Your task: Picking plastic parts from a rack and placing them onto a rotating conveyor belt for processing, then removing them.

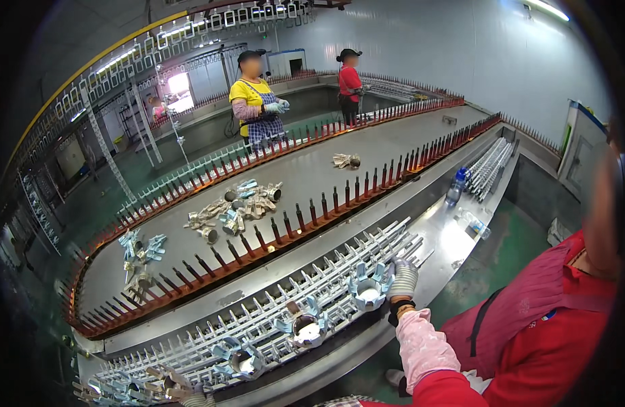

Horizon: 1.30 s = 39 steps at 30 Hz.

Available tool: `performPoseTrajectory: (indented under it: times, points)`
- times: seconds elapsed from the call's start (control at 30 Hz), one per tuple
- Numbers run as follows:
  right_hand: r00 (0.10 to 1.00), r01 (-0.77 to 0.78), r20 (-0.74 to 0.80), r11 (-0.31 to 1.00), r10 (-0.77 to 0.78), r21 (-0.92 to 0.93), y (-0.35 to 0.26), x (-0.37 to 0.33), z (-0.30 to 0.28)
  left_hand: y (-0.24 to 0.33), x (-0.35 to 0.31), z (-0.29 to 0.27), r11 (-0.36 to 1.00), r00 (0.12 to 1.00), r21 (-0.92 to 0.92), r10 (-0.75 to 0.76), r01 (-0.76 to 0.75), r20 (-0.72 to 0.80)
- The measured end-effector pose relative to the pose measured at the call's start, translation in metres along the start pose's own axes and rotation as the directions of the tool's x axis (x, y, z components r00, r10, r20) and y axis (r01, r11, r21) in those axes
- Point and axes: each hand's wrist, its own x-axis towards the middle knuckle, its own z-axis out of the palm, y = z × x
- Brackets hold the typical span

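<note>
My right hand (pixel 402 279), in a striped grey glove with a pink sleeve guard, has its fingers bent against the right side of a pale-blue clawed metal cup (pixel 369 290). This cup rests on a rack of silver pronged rods (pixel 285 271). Another clawed cup (pixel 306 330), with a brownish claw, and a blue one (pixel 243 363) lie in a row to its left. At the lower edge, my left hand (pixel 198 397) is mostly cut off, its fingers largely hidden. It is near a brownish clawed cup (pixel 167 382).
Behind the rods, a belt of dark upright pins (pixel 295 234) loops around a metal table with heaped clawed pieces (pixel 241 207). A blue-capped bottle (pixel 455 186) and more rods (pixel 489 169) stand right. A co-worker in a maroon apron (pixel 522 305) is close; two people are farther back.
</note>
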Motion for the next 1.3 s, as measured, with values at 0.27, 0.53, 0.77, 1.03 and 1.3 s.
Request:
performPoseTrajectory:
  times: [0.27, 0.53, 0.77, 1.03, 1.3]
  points:
    - [1.0, 0.008, -0.01, 1.0, -0.009, -0.006, 0.021, 0.013, 0.0, 0.022, -0.004, -0.001, 0.988, 0.992, 0.122, -0.102, 0.093, 0.071]
    - [1.0, 0.006, 0.011, 1.0, -0.006, 0.02, 0.052, 0.035, -0.005, 0.067, -0.013, -0.029, 0.996, 0.995, 0.031, -0.085, 0.084, 0.055]
    - [1.0, 0.01, 0.002, 1.0, -0.01, 0.023, 0.072, 0.041, 0.006, 0.088, -0.01, -0.037, 0.995, 0.993, 0.009, -0.102, 0.102, 0.057]
    - [1.0, -0.003, 0.024, 0.999, 0.002, 0.049, 0.092, 0.049, 0.009, 0.108, -0.011, -0.045, 0.99, 0.992, -0.066, -0.121, 0.124, 0.041]
    - [1.0, 0.004, -0.002, 0.997, -0.004, 0.077, 0.113, 0.055, 0.011, 0.135, -0.013, -0.062, 0.973, 0.985, -0.155, -0.167, 0.17, 0.033]
